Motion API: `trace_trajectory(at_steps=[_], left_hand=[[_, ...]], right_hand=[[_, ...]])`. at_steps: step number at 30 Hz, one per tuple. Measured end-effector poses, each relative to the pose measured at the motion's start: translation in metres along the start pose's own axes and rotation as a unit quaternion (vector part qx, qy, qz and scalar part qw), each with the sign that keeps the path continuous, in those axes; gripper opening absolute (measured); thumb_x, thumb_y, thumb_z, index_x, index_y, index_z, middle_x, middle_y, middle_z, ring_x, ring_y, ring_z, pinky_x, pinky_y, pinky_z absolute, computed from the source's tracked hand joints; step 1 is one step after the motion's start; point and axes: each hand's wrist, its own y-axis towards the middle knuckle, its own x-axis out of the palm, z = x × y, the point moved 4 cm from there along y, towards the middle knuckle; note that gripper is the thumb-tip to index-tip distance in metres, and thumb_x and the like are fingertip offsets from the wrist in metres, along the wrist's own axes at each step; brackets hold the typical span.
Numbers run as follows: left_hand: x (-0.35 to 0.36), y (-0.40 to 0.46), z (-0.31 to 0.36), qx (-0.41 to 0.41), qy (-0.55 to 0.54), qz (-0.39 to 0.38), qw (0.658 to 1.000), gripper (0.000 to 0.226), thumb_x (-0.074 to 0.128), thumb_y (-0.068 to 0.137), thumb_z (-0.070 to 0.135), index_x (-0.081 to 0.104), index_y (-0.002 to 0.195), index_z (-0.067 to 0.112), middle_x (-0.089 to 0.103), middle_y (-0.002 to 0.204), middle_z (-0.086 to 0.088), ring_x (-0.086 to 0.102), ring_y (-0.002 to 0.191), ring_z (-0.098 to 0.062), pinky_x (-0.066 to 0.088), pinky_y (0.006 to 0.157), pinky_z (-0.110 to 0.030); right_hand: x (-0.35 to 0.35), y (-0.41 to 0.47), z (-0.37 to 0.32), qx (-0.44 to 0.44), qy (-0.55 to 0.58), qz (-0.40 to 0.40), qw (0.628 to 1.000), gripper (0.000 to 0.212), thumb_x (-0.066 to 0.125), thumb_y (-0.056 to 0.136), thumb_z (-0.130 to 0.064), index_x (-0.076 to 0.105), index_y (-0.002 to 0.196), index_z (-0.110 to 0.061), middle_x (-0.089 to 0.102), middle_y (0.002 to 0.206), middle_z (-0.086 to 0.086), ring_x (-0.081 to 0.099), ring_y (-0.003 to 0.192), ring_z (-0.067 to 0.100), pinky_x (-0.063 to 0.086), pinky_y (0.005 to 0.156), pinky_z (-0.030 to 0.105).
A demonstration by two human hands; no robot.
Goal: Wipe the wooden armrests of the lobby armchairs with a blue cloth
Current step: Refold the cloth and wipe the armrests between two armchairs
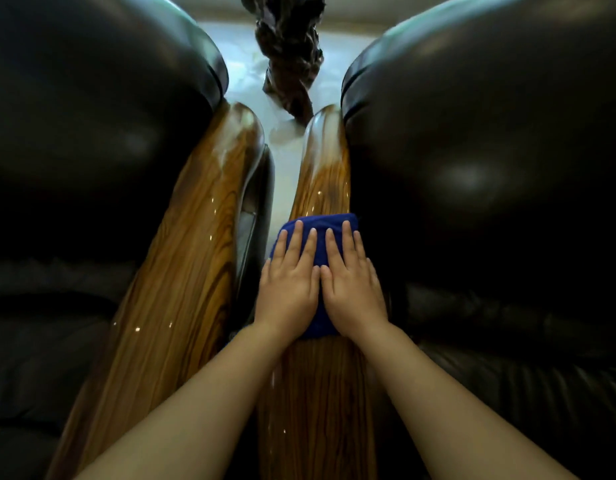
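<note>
— Where do you have the cloth?

— Your blue cloth (318, 244) lies flat on the wooden armrest (322, 393) of the right-hand armchair (490, 161), about midway along its length. Its far edge shows beyond your fingertips and its near edge peeks out between your wrists.

— And your hands?

— Both are palm-down on the cloth, side by side. Your left hand (288, 289) covers the cloth's left part, your right hand (351, 289) the right part, and the inner edges of the two touch. Your fingers lie straight and only slightly apart, pressing flat; nothing is pinched.

— What sits alongside?

— The glossy wooden armrest (182, 271) of the left-hand armchair (92, 133) runs parallel, apart from yours, with pale floor (282, 174) showing in the gap. Past the armrest tips stands a dark carved wooden piece (289, 53); what it is, you cannot tell.
</note>
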Motion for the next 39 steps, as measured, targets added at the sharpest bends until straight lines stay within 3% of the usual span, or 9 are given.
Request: trace_trajectory(at_steps=[4,8,15,19,25,29,32,35,39], left_hand=[[-0.015,-0.016,-0.02,0.054,-0.031,-0.108,0.992,0.065,0.036,0.095,0.028,-0.015,0.133,0.043,-0.027,0.141,0.026,-0.025,0.134,-0.001,-0.005,0.115,-0.036],[-0.019,-0.016,-0.032,0.039,-0.073,-0.174,0.981,0.071,0.046,0.092,0.03,-0.01,0.132,0.046,-0.022,0.142,0.029,-0.019,0.135,0.0,-0.005,0.113,-0.03],[-0.039,0.064,-0.028,0.013,-0.078,-0.225,0.971,0.086,0.062,0.083,0.026,0.002,0.145,0.028,-0.01,0.156,0.008,0.0,0.141,-0.007,0.003,0.109,-0.021],[-0.04,0.092,-0.021,-0.004,-0.091,-0.182,0.979,0.085,0.066,0.081,0.024,0.01,0.145,0.023,0.0,0.157,0.0,0.007,0.143,-0.015,0.009,0.115,-0.028],[-0.045,0.061,-0.021,-0.026,-0.097,-0.055,0.993,0.069,0.071,0.076,0.021,0.037,0.137,0.025,0.033,0.15,-0.001,0.032,0.136,-0.015,0.022,0.113,-0.03],[-0.058,0.033,-0.008,-0.001,-0.029,-0.04,0.999,0.047,0.067,0.078,0.014,0.053,0.122,0.019,0.052,0.131,-0.003,0.048,0.119,-0.017,0.038,0.101,-0.03],[-0.064,0.011,0.001,0.011,0.027,-0.071,0.997,0.027,0.062,0.08,0.012,0.059,0.106,0.019,0.056,0.114,-0.002,0.053,0.1,-0.013,0.042,0.085,-0.024],[-0.075,-0.003,0.009,-0.013,0.005,-0.138,0.99,0.025,0.063,0.079,0.01,0.06,0.102,0.02,0.058,0.11,0.0,0.055,0.1,-0.012,0.046,0.085,-0.026],[-0.108,-0.012,0.037,-0.024,-0.046,-0.195,0.979,0.031,0.066,0.078,0.008,0.059,0.107,0.018,0.058,0.107,0.004,0.056,0.1,-0.009,0.049,0.086,-0.027]], right_hand=[[-0.02,-0.014,0.013,-0.068,0.045,-0.087,0.993,0.066,0.042,0.093,-0.033,-0.002,0.14,-0.036,-0.015,0.149,-0.019,-0.017,0.138,0.0,0.005,0.118,0.039],[-0.017,-0.012,0.023,-0.077,0.032,-0.12,0.989,0.071,0.051,0.089,-0.038,0.007,0.144,-0.032,-0.01,0.147,-0.023,-0.016,0.136,-0.005,0.003,0.117,0.032],[-0.035,0.064,0.021,-0.081,0.018,-0.102,0.991,0.08,0.063,0.083,-0.03,0.015,0.144,-0.014,0.008,0.157,0.001,-0.002,0.14,0.007,0.001,0.113,0.022],[-0.043,0.091,0.023,-0.071,-0.01,-0.101,0.992,0.08,0.063,0.083,-0.027,0.015,0.144,-0.009,0.007,0.157,0.007,0.002,0.144,0.017,0.002,0.113,0.023],[-0.044,0.072,0.014,-0.048,-0.014,-0.024,0.998,0.062,0.064,0.083,-0.023,0.037,0.137,-0.01,0.033,0.15,0.006,0.023,0.14,0.017,0.014,0.112,0.024],[-0.05,0.031,-0.002,-0.062,-0.057,0.057,0.995,0.036,0.065,0.079,-0.022,0.058,0.113,-0.013,0.062,0.117,0.006,0.05,0.112,0.021,0.041,0.094,0.032],[-0.049,0.003,-0.016,-0.065,-0.082,0.045,0.994,0.018,0.065,0.077,-0.022,0.058,0.093,-0.019,0.06,0.096,0.0,0.052,0.094,0.018,0.043,0.084,0.032],[-0.061,-0.011,-0.019,-0.023,-0.018,-0.018,0.999,0.016,0.067,0.076,-0.023,0.057,0.089,-0.023,0.055,0.091,-0.007,0.053,0.089,0.012,0.043,0.087,0.032],[-0.103,-0.027,-0.024,0.006,0.088,-0.068,0.994,0.018,0.07,0.075,-0.017,0.059,0.088,-0.024,0.058,0.094,-0.007,0.057,0.085,0.008,0.05,0.073,0.023]])
